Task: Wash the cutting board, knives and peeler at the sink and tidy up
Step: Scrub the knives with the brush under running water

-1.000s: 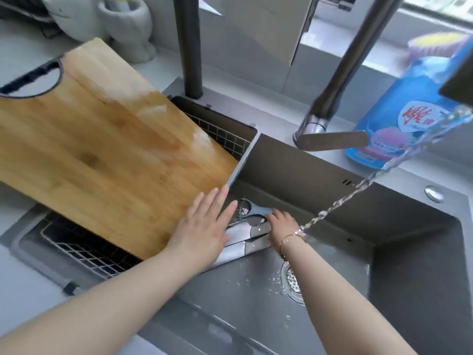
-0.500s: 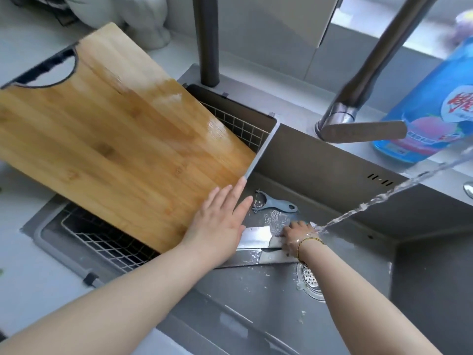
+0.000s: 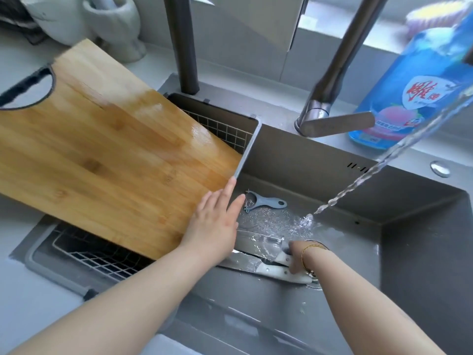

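**A:** Head view first. Where are the knives [image 3: 257, 246] in relation to the grips?

**B:** They are flat on the floor of the sink [image 3: 422, 252], low in the middle of the frame. Their long axis runs nearly left to right and dips a little toward the right. The blades point left and slip under the wrist of the left grip [image 3: 215, 224]. The white handles lie at the right, and the right grip [image 3: 298, 254] is curled over them, so it looks clamped on the knives.

**A:** And the left grip?

**B:** Its fingers are straight and apart, pressing flat on the lower right corner of the cutting board [image 3: 107, 160]. The board fills the left of the frame and lies across the wire basket [image 3: 102, 257].

**A:** Where is the peeler [image 3: 265, 202]?

**B:** It is just above the knives in the frame, apart from them. Its head is at the left, close beside the left fingertips [image 3: 234, 184], and its handle points right. Neither grip touches it.

**A:** What about the water [image 3: 384, 160]?

**B:** It slants down from the upper right and lands between the peeler and the handles, splashing over the upper blade.

**A:** So what does the next move turn on?

**B:** My guess is the right grip rinses the knives. With the handles already in it and the blades pointing toward the left wrist, the knives should be drawn to the right, away from that arm.
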Available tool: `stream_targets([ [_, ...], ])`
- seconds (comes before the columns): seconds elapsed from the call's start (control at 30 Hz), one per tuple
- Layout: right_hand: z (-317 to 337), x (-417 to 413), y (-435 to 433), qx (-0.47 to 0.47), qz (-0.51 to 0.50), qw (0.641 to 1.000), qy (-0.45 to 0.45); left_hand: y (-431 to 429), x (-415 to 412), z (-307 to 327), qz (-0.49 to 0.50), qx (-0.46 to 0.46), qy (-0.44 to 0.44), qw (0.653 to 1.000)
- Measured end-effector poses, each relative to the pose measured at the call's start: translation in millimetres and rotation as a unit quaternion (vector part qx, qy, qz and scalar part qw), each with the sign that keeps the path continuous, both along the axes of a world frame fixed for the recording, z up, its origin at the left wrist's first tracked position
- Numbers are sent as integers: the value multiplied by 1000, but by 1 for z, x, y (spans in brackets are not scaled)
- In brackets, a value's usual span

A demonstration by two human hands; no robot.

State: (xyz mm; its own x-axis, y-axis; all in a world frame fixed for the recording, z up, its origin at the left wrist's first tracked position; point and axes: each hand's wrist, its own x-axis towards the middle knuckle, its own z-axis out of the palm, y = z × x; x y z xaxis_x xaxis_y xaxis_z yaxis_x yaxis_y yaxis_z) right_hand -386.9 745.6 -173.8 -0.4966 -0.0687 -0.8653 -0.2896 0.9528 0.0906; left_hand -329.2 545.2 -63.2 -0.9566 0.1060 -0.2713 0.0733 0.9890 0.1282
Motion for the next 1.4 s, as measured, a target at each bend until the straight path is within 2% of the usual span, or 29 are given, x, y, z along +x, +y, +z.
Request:
stream_targets([
  [0.17,12,11,11,-21,-53,997,54,0,-1,1,-4,-2,2,1000],
  [0.33,28,22,19,-69,-132,987,62,0,-1,1,-9,5,-3,1000],
  [0.53,79,47,20,-102,-218,965,106,0,3,7,-21,28,12,999],
  [0.67,111,76,29,-151,-312,921,176,0,6,11,-6,83,21,996],
  [0.77,123,102,30,-229,-390,861,233,-1,12,11,-10,154,99,983],
  [0.83,126,119,26,-286,-428,820,252,8,18,19,-51,206,112,971],
  [0.9,133,133,17,-334,-471,771,269,30,29,32,-83,262,38,961],
  [0.93,134,138,14,-353,-491,748,275,42,33,37,-62,294,-26,953],
  [0.97,134,142,10,-367,-505,729,282,55,36,41,-16,343,-94,934],
  [1.03,132,147,3,-377,-515,709,299,74,37,45,95,435,-229,866],
  [1.1,131,151,-6,-392,-536,683,303,83,37,41,132,457,-310,823],
  [1.23,129,158,-17,-431,-565,632,309,93,41,39,122,473,-328,809],
  [1.4,136,174,-14,-448,-567,610,324,109,43,41,111,502,-309,800],
])
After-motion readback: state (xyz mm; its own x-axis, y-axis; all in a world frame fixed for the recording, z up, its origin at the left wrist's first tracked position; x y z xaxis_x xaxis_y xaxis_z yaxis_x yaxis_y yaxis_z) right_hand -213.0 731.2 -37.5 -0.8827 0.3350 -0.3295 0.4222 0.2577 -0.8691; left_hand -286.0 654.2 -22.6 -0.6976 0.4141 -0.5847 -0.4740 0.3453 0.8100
